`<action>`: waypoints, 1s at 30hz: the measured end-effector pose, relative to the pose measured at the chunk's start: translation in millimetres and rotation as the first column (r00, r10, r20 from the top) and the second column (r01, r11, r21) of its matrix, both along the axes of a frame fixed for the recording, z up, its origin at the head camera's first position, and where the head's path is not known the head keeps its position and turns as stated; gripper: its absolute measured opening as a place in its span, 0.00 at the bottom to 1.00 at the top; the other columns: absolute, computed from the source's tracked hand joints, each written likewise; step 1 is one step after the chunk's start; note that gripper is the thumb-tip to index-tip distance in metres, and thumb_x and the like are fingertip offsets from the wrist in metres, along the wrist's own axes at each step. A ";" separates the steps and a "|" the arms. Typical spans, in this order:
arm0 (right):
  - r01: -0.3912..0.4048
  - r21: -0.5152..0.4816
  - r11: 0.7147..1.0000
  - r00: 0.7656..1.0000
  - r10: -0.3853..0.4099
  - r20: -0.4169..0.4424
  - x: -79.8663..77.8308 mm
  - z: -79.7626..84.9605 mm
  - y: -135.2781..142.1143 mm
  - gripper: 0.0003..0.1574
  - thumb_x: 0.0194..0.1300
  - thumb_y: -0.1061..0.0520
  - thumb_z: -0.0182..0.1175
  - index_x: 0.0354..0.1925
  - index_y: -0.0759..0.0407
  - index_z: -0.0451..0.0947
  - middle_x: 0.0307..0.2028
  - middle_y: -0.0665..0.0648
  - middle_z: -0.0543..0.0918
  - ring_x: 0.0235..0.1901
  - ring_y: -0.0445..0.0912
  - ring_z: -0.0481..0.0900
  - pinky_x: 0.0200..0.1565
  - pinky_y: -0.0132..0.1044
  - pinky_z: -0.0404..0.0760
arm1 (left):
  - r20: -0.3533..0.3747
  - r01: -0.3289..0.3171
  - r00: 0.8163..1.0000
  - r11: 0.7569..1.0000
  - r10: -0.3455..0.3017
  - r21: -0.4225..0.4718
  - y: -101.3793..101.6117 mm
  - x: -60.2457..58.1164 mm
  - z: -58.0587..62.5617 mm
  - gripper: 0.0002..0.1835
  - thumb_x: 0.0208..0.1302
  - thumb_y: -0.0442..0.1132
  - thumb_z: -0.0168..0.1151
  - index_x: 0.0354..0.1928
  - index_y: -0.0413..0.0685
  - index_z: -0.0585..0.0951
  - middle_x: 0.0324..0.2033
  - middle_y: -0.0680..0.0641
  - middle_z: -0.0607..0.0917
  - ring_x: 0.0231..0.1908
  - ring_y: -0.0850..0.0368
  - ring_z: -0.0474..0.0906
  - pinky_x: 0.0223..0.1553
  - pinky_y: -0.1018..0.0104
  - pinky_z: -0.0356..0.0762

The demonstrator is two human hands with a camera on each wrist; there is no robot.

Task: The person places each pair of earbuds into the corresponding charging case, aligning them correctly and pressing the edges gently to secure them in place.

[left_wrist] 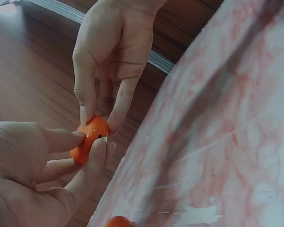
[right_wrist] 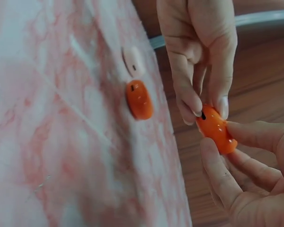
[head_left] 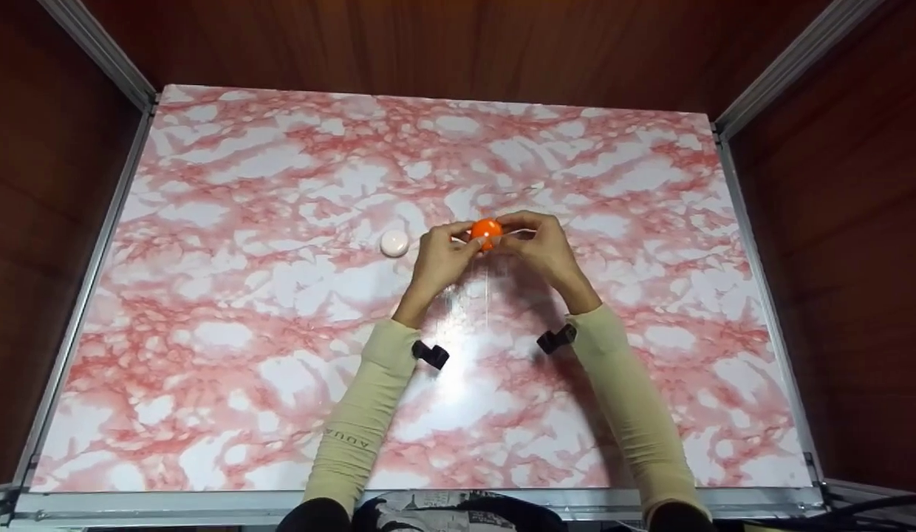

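Between both hands is a small glossy orange rounded object (head_left: 486, 230) with a small dark mark on its side; its exact kind cannot be told. My left hand (head_left: 442, 257) pinches it from the left with thumb and fingers. From the other side, my right hand (head_left: 544, 247) pinches it too. The right wrist view shows it raised off the table, both sets of fingertips on its edges. A second orange rounded object (right_wrist: 139, 100) lies on the table, with a similar pale one (right_wrist: 133, 62) just beyond it. From the head, that pale object (head_left: 394, 243) appears left of my left hand.
The table (head_left: 229, 399) has a red-and-white marbled top. Dark wood panels (head_left: 399, 44) and metal rails (head_left: 768, 66) enclose its back and sides. A small black camera sits on each wrist, over pale sleeves (head_left: 358, 421).
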State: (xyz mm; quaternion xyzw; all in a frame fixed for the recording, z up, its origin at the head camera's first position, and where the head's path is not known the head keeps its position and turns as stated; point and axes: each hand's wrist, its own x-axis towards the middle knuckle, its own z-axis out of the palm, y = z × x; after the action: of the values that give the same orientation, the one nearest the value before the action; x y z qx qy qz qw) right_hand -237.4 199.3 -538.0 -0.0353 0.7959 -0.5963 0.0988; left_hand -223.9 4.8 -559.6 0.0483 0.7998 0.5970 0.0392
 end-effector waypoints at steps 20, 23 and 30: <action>0.035 0.111 0.993 0.990 -0.049 0.131 -11.6 -29.0 1.5 0.15 0.67 0.67 0.65 0.51 0.72 0.87 0.48 0.72 0.88 0.36 0.41 0.86 0.39 0.31 0.89 | 0.018 0.084 0.996 0.973 -0.082 -0.213 10.7 -3.4 -12.5 0.07 0.68 0.35 0.67 0.42 0.42 0.91 0.27 0.49 0.85 0.25 0.65 0.73 0.29 0.75 0.67; 0.035 0.055 0.998 0.986 -0.043 0.158 -12.7 -32.1 1.2 0.15 0.68 0.68 0.66 0.51 0.74 0.86 0.49 0.74 0.87 0.34 0.42 0.88 0.39 0.34 0.91 | 0.053 0.090 0.995 0.974 -0.081 -0.209 10.8 -3.3 -12.7 0.07 0.70 0.39 0.68 0.40 0.42 0.90 0.25 0.51 0.83 0.25 0.65 0.73 0.29 0.74 0.67; 0.031 0.078 0.996 0.985 -0.043 0.165 -16.6 -33.2 -0.3 0.15 0.69 0.65 0.66 0.52 0.72 0.86 0.50 0.74 0.88 0.33 0.46 0.91 0.38 0.35 0.91 | 0.081 0.081 0.994 0.978 -0.066 -0.190 8.9 -5.7 -15.8 0.09 0.70 0.39 0.69 0.43 0.41 0.90 0.29 0.47 0.88 0.23 0.65 0.72 0.29 0.74 0.67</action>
State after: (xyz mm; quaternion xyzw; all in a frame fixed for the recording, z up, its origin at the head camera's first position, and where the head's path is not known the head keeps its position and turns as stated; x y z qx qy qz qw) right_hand -254.0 199.0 -571.1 0.0334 0.8073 -0.5684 0.1553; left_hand -229.6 13.7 -575.4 0.0517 0.8495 0.5163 0.0955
